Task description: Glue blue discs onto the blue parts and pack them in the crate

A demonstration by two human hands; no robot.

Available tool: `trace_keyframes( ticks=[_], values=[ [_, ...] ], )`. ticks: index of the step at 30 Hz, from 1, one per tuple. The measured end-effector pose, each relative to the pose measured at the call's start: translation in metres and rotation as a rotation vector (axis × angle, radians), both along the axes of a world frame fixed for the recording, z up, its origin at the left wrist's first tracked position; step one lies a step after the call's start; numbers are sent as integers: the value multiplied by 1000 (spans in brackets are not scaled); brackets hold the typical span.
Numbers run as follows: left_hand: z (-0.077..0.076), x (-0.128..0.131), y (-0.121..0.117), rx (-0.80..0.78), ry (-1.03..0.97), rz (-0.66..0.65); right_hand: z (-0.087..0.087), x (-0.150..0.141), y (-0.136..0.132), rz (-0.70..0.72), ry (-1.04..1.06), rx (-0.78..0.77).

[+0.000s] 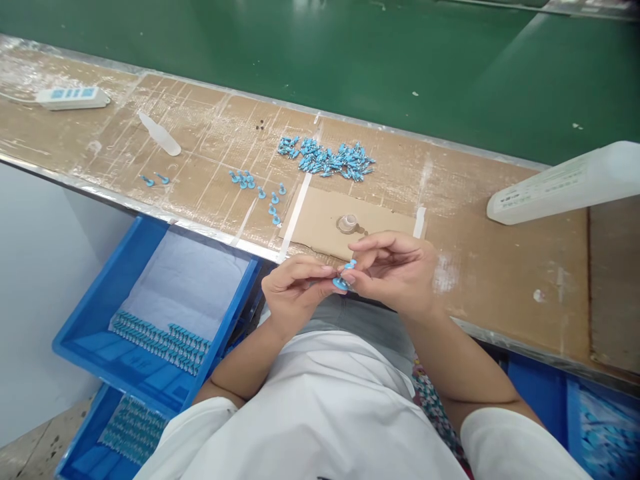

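Apparently, the left hand [296,288] and right hand [400,270] pinch one small blue plastic piece [340,285], while neat teal plastic rows [160,341] look done and the loose blue heap [327,162] seems undone

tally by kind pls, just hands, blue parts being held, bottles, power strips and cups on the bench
Hands, left hand and right hand: 2
Held blue part: 1
Bottles, small bottle and large bottle: 2
Power strip: 1
Cup: 1
Total: 7
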State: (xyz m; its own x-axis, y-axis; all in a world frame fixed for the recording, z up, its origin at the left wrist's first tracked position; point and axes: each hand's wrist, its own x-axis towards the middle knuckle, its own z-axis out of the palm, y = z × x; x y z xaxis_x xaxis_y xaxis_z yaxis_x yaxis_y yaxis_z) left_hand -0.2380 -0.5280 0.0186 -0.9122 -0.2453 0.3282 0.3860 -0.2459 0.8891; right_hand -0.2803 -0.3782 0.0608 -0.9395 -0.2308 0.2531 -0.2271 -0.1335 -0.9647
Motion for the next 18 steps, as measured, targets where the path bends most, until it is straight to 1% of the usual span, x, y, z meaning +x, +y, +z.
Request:
trace_keyframes(
  ticks=[6,13,15,18],
  values=[
    [0,1,-2,31,39,-21,-4,3,-1,20,-20,12],
    [-4,1,-3,80,-44,-39,-6,4,-4,-8,-22,45],
    [-5,-1,1,111,-71,-8,-7,4,-7,-48,-37,35],
    [-3,-7,9,182,-130,59,-9,4,-12,-199,-66,1]
  ],
)
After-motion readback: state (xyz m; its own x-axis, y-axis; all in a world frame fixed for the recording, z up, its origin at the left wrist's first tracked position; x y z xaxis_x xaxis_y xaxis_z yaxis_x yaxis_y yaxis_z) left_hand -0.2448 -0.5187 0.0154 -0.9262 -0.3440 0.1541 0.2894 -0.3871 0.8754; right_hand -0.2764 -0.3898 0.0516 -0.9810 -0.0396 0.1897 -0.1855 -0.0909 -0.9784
